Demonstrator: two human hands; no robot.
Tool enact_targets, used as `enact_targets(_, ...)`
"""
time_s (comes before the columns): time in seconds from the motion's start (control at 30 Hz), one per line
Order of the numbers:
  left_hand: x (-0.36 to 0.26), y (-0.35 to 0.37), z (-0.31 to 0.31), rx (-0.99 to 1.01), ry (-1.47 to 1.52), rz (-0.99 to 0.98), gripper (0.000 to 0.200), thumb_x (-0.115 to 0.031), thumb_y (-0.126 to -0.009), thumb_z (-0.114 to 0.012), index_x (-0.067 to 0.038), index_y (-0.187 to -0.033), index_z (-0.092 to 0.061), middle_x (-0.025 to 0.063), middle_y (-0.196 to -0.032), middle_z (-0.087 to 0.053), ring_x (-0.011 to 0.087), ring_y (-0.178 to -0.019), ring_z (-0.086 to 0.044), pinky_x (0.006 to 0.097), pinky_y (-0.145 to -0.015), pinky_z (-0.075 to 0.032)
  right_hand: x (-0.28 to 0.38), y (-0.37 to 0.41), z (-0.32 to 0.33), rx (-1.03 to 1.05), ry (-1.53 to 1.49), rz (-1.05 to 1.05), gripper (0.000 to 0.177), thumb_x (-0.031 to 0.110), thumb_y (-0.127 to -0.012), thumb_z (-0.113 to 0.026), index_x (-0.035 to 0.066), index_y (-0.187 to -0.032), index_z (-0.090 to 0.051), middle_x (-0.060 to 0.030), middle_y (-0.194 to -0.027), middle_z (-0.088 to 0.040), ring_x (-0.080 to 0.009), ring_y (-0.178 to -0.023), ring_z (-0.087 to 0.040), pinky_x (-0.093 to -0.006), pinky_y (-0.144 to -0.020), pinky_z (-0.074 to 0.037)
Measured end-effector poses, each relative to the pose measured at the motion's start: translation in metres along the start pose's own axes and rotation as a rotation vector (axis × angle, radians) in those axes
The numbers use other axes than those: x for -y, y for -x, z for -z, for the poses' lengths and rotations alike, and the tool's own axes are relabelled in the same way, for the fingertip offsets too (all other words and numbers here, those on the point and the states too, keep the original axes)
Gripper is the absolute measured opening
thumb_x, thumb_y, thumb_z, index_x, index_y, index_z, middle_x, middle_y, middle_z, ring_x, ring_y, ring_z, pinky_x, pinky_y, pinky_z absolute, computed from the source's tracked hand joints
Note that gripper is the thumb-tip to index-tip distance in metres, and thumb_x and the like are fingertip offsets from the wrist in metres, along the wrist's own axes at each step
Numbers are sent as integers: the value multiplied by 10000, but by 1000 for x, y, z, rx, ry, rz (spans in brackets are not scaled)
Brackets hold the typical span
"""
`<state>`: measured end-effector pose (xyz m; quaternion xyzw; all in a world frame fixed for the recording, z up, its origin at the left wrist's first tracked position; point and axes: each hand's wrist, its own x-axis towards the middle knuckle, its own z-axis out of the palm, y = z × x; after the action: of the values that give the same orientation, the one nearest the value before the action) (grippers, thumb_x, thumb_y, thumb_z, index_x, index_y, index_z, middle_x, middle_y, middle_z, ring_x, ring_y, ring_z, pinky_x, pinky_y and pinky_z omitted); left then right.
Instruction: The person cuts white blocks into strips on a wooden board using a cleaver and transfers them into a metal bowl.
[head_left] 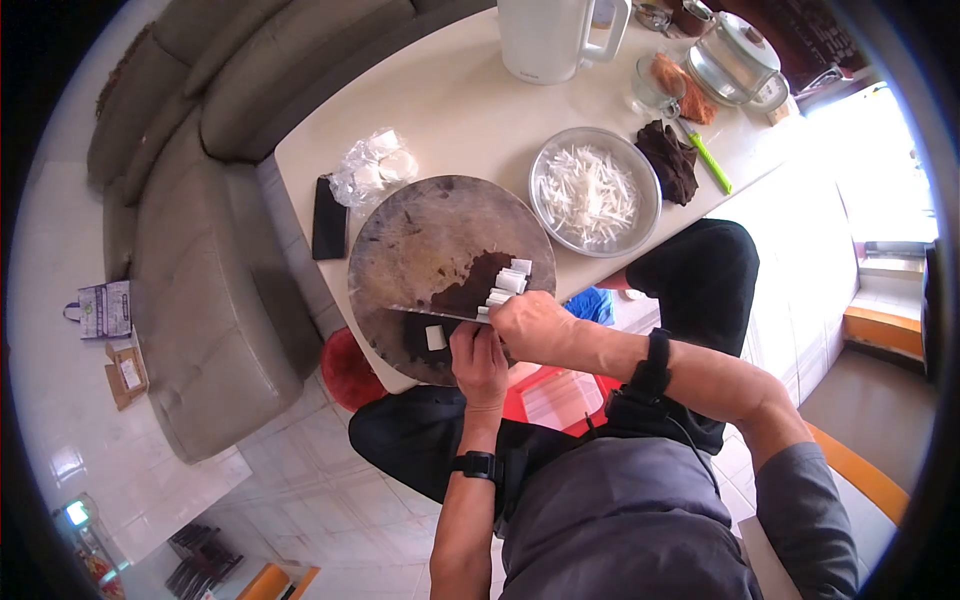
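Observation:
A round wooden chopping board [410, 235] lies at the table's front edge. My right hand [535, 325] is closed round the handle of a knife [425, 313], whose blade points left across the board. Just left of it, my left hand [478, 358] is at the board's near edge, fingers bent together against the blade's near side; what they hold is hidden. White cut pieces [510, 281] stand in a row beyond the blade, and one white block [435, 338] lies on the near side. A metal bowl [650, 213] of thin white strips is right of the board.
Behind the board are a plastic-wrapped white bundle [375, 168] and a black phone-like slab [329, 220]. A white kettle [540, 40], glass pot [735, 65], dark cloth [667, 160] and green-handled knife [708, 160] are farther back and right. A red stool [350, 370] stands below.

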<state>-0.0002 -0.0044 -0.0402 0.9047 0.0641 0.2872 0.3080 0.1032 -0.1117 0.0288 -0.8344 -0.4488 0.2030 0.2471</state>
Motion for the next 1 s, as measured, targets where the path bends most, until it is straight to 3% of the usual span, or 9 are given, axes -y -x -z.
enact_targets(0.27, -4, -4, 1, -11, -13, -10, 149, 47, -741, -658, -2, -878, -623, 126, -917, -581, 307, -833, -584, 387, -701, -492, -17, 32, 14, -92, -48, -88, 71, 59, -698, -587, -6, -712, -564, -209, -584, -567, -406, -585, -593, -482, -543, -474)
enact_targets(0.33, -1, -3, -1, -20, -7, -23, 145, 46, -746, -658, -1, -878, -623, 127, -915, -583, 306, -828, -587, 384, -698, -494, -12, 35, 23, 0, -20, -139, 100, 29, -656, -576, -23, -740, -588, -223, -653, -608, -398, -665, -628, -471, -605, -502)
enact_targets(1.0, -4, -5, 0, -15, -23, -41, 186, 77, -728, -658, 17, -900, -620, 130, -892, -572, 306, -815, -593, 376, -690, -500, -23, 55, 36, 132, -42, -93, 118, 22, -635, -611, -30, -740, -593, -227, -659, -606, -400, -666, -628, -460, -596, -503)
